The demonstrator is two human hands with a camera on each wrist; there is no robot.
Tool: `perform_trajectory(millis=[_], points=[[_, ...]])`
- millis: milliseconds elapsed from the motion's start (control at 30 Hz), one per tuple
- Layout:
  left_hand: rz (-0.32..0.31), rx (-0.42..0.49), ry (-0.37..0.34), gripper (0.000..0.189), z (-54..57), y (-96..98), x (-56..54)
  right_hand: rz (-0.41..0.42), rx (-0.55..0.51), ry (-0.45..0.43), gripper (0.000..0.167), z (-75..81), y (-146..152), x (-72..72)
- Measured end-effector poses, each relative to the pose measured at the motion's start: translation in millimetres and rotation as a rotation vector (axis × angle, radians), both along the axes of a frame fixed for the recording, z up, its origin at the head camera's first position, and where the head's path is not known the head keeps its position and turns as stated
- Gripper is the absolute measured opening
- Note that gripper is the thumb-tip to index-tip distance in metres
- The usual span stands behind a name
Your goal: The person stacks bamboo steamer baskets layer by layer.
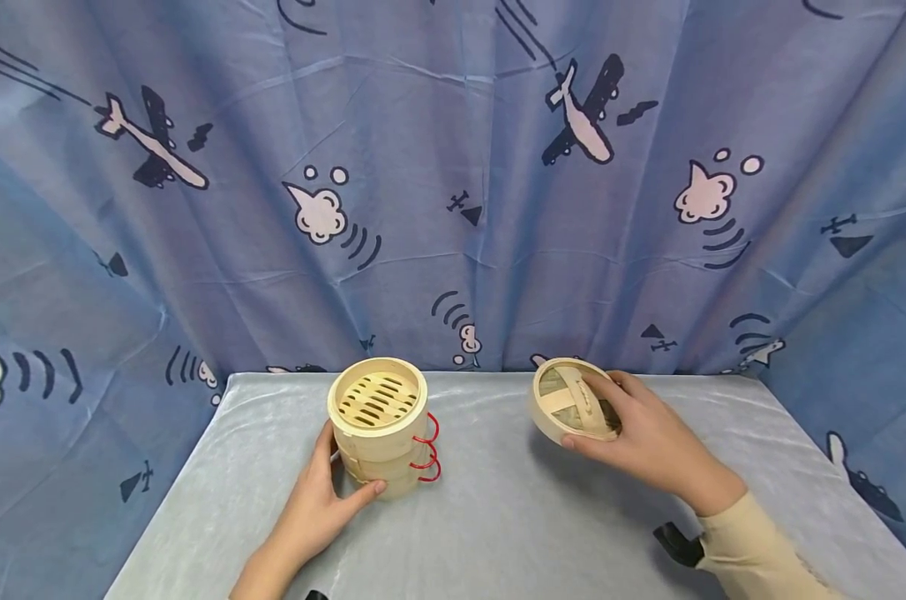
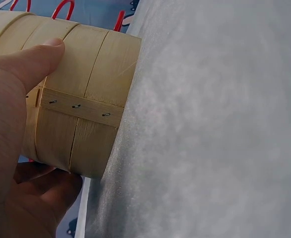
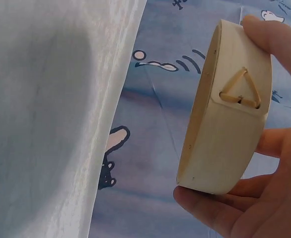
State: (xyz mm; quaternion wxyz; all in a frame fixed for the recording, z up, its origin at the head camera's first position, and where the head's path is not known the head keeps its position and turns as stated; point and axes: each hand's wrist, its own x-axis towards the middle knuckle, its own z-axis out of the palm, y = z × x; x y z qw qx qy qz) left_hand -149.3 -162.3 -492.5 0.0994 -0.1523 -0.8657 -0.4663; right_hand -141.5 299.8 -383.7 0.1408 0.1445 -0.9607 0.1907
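A round bamboo steamer [image 1: 383, 446] of stacked tiers stands on the table, its top tier uncovered with a slatted floor showing. Red loops [image 1: 427, 454] stick out from its right side. My left hand [image 1: 319, 504] grips the stack from the left and front, thumb [image 2: 48, 57] pressed to its wall, the other fingers curled round the far side. Off to the right, my right hand [image 1: 648, 437] holds the bamboo steamer lid [image 1: 556, 402] by its rim, tilted and raised over the table. A strap handle crosses the lid's woven top. Laced stitching shows on the lid's side wall [image 3: 225, 144].
The table [image 1: 490, 517] is covered with pale grey cloth. Behind it and on both sides hangs a blue curtain [image 1: 407, 258] printed with planes and clouds. A dark strap end [image 1: 679, 546] hangs beneath the right wrist.
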Motion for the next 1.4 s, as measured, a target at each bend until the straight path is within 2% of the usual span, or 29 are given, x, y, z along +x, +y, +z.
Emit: perform_trajectory(millis=[300,600,1400], points=[[-0.009,0.010,0.025,0.120,1.0,-1.2,-2.2,0.041,-0.029,-0.001,0.093,4.3,-12,-7.0],[-0.006,0.008,0.013,0.120,0.8,-3.0,1.2,0.066,-0.026,-0.004,0.096,8.5,-28,-11.1],[-0.014,0.001,0.007,0.121,2.5,-1.2,-0.1,0.176,-0.059,0.049,0.096,22.4,-67,-17.0]])
